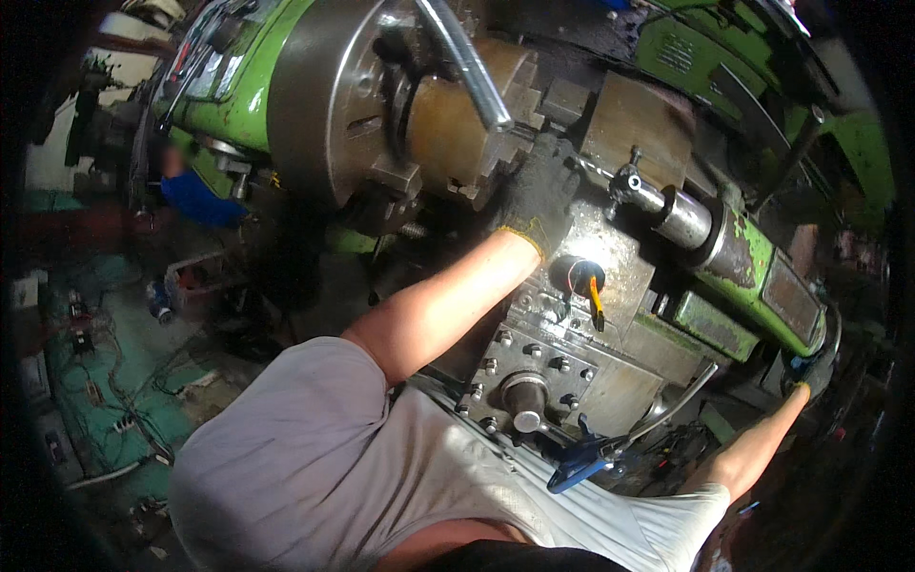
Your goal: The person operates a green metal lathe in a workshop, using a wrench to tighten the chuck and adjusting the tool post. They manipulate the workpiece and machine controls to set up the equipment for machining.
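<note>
My left hand (541, 195), in a dark work glove with a yellow cuff, reaches up to the jaws of the lathe chuck (448, 143). Its fingers curl together there, next to a thin bright shank (596, 170) that sticks out of the tailstock's holder (634, 183); what they grip, if anything, is hidden. Far to the right, my right hand (812, 374), also gloved, is closed on the rim of the tailstock handwheel (835, 334). Between them lies the tailstock (762, 276), green and worn, with its steel quill (688, 221) pointing toward the chuck.
Near my body stands a square tool post (527, 391) with several bolts and a blue-gripped lever (579, 465). Above the chuck slants a bright metal bar (467, 67). A yellow strip (597, 303) lies on the carriage. Cables and clutter cover the green floor (124, 381) at left.
</note>
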`<state>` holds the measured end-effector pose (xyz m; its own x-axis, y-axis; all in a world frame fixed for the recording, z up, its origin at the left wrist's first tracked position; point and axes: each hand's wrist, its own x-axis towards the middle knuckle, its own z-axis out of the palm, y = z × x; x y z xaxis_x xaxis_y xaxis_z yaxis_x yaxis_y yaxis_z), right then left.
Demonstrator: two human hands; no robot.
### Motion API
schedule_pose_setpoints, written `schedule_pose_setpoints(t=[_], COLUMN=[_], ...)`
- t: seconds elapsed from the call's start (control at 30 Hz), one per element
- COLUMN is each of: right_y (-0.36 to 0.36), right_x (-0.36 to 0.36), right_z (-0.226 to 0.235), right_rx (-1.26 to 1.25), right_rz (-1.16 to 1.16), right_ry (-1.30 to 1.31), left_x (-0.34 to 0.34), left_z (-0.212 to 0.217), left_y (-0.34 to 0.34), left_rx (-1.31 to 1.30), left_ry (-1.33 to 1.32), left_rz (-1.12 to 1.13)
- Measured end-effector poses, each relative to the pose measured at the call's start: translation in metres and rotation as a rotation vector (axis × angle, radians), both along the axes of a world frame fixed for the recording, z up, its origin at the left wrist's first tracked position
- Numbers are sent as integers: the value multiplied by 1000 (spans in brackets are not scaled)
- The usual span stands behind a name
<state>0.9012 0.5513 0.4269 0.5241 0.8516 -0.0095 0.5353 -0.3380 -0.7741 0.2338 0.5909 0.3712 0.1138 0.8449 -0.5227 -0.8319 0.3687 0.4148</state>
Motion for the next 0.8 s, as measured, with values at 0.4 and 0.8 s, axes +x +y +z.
schedule_pose_setpoints(t=[0.4,0.8], right_y=[-16,-7], right_x=[62,41], right_z=[-30,-21], right_rx=[-36,-20], right_rz=[-124,-123], right_ry=[-267,-206], left_x=[5,3], left_z=[-6,-24], left_y=[-2,-1], left_rx=[154,109], left_ry=[83,160], left_rz=[88,246])
